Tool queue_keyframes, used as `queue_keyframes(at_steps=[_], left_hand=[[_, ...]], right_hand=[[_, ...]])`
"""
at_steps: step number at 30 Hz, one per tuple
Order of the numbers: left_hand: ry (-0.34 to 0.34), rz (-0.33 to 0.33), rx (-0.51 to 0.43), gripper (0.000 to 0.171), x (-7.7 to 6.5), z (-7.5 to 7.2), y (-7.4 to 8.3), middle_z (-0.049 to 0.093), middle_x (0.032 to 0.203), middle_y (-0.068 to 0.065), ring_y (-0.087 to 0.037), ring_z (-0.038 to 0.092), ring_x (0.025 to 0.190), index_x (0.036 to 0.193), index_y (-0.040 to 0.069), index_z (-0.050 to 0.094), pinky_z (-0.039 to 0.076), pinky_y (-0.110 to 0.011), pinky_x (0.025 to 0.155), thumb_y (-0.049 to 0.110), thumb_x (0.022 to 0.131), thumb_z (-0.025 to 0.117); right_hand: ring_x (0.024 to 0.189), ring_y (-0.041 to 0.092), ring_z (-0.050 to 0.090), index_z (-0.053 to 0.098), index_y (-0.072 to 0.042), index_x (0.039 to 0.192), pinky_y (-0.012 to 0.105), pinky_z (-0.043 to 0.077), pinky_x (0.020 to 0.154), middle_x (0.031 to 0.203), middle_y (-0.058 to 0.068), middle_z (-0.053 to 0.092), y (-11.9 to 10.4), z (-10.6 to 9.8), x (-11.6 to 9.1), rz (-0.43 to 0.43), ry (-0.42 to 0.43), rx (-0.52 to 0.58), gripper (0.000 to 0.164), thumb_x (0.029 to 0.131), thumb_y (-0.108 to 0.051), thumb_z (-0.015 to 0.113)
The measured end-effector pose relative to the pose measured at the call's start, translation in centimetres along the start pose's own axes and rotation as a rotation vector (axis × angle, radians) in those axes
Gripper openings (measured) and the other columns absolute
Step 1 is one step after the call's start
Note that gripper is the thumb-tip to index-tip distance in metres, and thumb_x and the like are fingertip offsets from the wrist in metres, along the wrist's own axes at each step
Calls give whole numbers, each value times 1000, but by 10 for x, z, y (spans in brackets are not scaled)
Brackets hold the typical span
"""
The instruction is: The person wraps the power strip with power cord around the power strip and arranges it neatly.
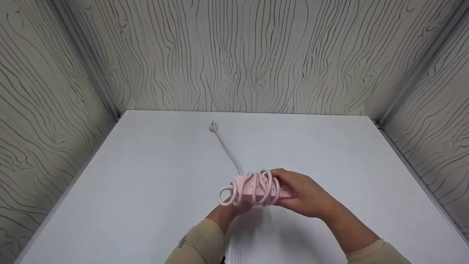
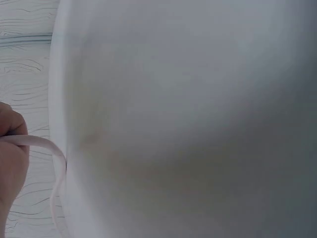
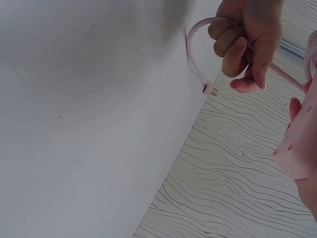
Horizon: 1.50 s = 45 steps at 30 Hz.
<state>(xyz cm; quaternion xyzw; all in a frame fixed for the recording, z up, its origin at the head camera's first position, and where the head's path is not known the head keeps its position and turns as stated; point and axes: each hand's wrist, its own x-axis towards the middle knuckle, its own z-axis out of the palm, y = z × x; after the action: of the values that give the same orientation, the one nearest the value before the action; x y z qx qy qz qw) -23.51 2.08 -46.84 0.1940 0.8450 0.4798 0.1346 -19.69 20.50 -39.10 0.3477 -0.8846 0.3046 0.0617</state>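
Observation:
A pink power strip (image 1: 286, 192) is held up over the table, its own pale pink cord wound around it in several loops (image 1: 268, 187). My right hand (image 1: 306, 194) grips the strip's right end, thumb and fingers on opposite sides. Behind and below the strip is my left hand (image 1: 241, 209), mostly hidden in the head view. In the right wrist view the left hand (image 3: 250, 42) has its fingers curled round the cord (image 3: 285, 77). From that fist the cord's free end bends down to a plug (image 3: 210, 89) with metal prongs, seen beyond the strip in the head view.
A white table (image 1: 146, 176) spreads under both hands, which cast soft shadows on it. Panels with a wood-grain line pattern (image 1: 234, 55) stand at the back and both sides, with grey metal posts (image 1: 86, 58) at the corners.

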Motion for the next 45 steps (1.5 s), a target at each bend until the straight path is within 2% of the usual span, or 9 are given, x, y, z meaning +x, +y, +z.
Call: queue_keyframes(at_steps=[3,6,10,14,20,25,28,34,45], left_hand=[[-11,124,-35,20,10,6,-19,50,68,3,-13,45,60,85,18,59,38,-24,54,27,96,44],[-60,174,-149,25,11,7,-24,47,60,3,-12,42,53,85,19,57,35,-22,50,30,98,39],[-66,140,-215,29,10,8,-27,44,57,5,-9,39,51,92,14,61,32,-22,50,32,98,39],[-51,115,-262,33,9,11,-26,43,58,4,-9,38,53,92,8,62,33,-22,52,33,97,42],[129,121,-116,18,4,13,-25,54,73,4,-6,44,64,92,13,60,39,-23,60,26,95,49],[233,132,-74,13,-1,13,-22,45,65,8,-6,39,58,101,19,58,36,-22,54,27,94,50],[246,122,-82,18,-4,12,-21,44,63,9,-5,40,56,105,18,58,36,-22,52,29,94,50],[271,80,-147,17,-9,5,-23,52,66,6,-9,46,61,91,16,62,41,-23,53,32,90,56],[180,101,-227,17,-15,-3,-18,57,68,2,-11,49,61,87,15,63,43,-23,54,32,88,60]], right_hand=[[99,6,55,47,-22,121,33,47,85,112,-15,57,3,1,-2,32,93,27,53,76,-37,72],[96,5,55,45,-18,119,32,48,84,110,-14,58,4,3,-3,96,169,47,56,73,-28,76],[103,8,56,43,-21,127,36,47,87,114,-9,59,4,5,-3,207,211,41,64,73,-25,77],[103,13,56,40,-35,136,40,47,85,117,-5,59,3,7,-2,266,227,-40,71,75,-27,75],[83,9,52,45,-37,132,34,48,73,104,-7,61,5,7,2,235,269,-181,64,76,-27,74],[84,14,55,47,-32,131,38,48,73,105,-1,62,10,6,3,296,317,-230,63,75,-27,75],[87,18,57,47,-30,132,41,49,74,107,2,61,13,6,3,343,335,-239,63,76,-29,74],[88,22,59,45,-30,134,45,49,74,109,5,61,19,6,3,398,378,-264,62,78,-31,72],[77,24,55,45,-23,133,43,46,65,103,9,61,34,4,-1,421,424,-364,60,79,-27,71]])
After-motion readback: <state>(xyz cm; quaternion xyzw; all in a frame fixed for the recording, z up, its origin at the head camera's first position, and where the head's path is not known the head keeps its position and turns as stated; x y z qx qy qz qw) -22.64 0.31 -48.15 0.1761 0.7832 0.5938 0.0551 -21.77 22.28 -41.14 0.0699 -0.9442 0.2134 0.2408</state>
